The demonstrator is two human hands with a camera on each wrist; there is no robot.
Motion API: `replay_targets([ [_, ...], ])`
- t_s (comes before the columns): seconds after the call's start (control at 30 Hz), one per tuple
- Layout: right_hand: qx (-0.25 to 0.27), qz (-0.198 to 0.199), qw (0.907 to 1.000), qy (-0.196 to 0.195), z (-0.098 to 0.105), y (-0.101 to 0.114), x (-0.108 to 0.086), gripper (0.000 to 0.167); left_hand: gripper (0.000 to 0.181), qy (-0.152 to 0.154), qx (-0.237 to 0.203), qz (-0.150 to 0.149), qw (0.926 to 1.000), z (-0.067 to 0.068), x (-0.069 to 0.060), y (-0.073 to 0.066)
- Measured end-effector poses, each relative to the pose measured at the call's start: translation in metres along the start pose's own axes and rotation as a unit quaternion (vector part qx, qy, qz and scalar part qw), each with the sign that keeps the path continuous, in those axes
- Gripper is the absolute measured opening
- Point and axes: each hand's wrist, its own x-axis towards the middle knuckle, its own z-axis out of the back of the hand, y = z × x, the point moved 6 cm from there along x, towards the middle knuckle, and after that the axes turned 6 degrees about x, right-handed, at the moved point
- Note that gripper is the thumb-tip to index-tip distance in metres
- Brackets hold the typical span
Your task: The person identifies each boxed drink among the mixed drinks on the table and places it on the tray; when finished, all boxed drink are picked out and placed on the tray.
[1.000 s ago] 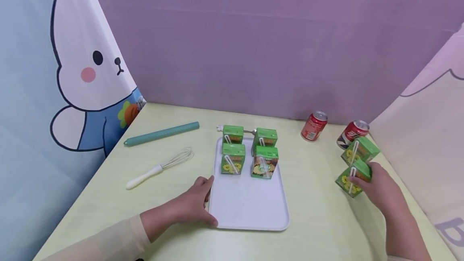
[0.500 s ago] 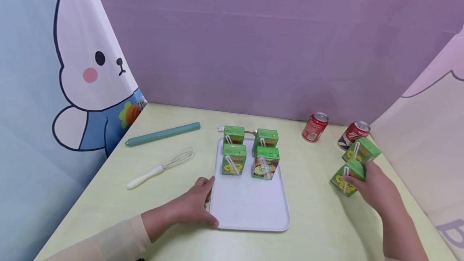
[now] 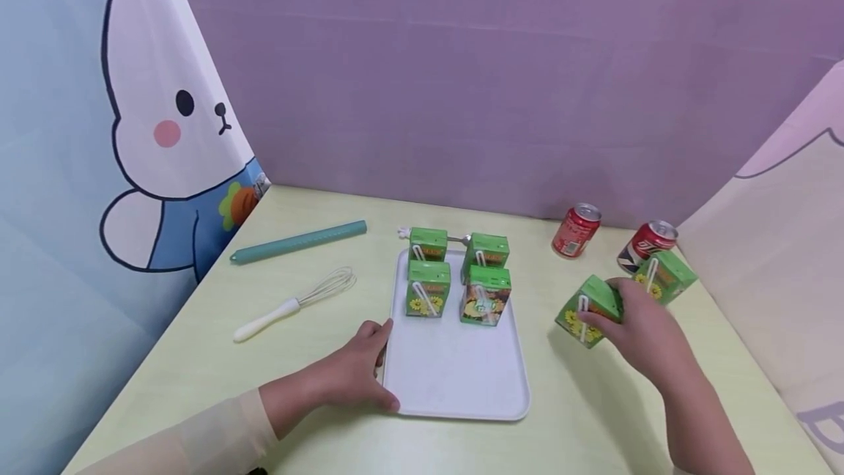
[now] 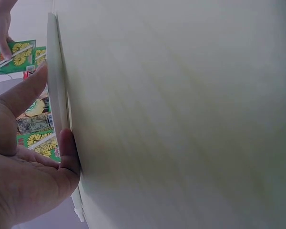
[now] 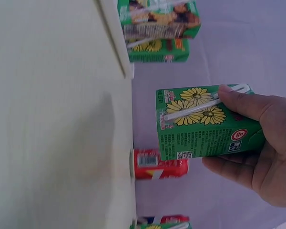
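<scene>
In the head view my right hand (image 3: 649,332) grips a green juice box (image 3: 585,317) by its sides. The box hangs above the table, right of the tray, tilted, with its white straw facing me. In the right wrist view the thumb lies on the front of this juice box (image 5: 195,124). My left hand (image 3: 352,372) holds the left edge and near corner of a white tray (image 3: 455,380). In the left wrist view its thumb and a finger touch the tray's rim (image 4: 56,95). Several juice boxes (image 3: 426,295) stand in two columns on the tray's far half.
Another juice box (image 3: 666,277) stands at the right, before a red-and-dark can (image 3: 646,248). A red can (image 3: 576,232) stands farther back. Left of the tray lie a whisk (image 3: 297,304) and a teal stick (image 3: 300,242). A spoon (image 3: 458,239) lies partly hidden behind the tray.
My right hand has lifted the juice box and moved it left, away from the other box at the right. My left hand stays at the tray's edge.
</scene>
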Motion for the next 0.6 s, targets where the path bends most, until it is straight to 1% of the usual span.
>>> replay_targets([
  [0.2, 0.003, 0.034, 0.9994, 0.002, -0.002, 0.032, -0.003, 0.071, 0.128, -0.003, -0.001, 0.003, 1.0000, 0.001, -0.001, -0.002],
  [0.33, 0.007, 0.053, 0.9986, 0.006, -0.008, 0.050, -0.006, 0.067, 0.128, -0.003, -0.002, 0.002, 1.0000, 0.001, -0.001, -0.002],
  [0.6, 0.026, 0.073, 0.9962, 0.039, -0.029, 0.084, -0.008, 0.067, 0.129, -0.002, -0.002, 0.001, 1.0000, 0.000, 0.000, 0.000],
])
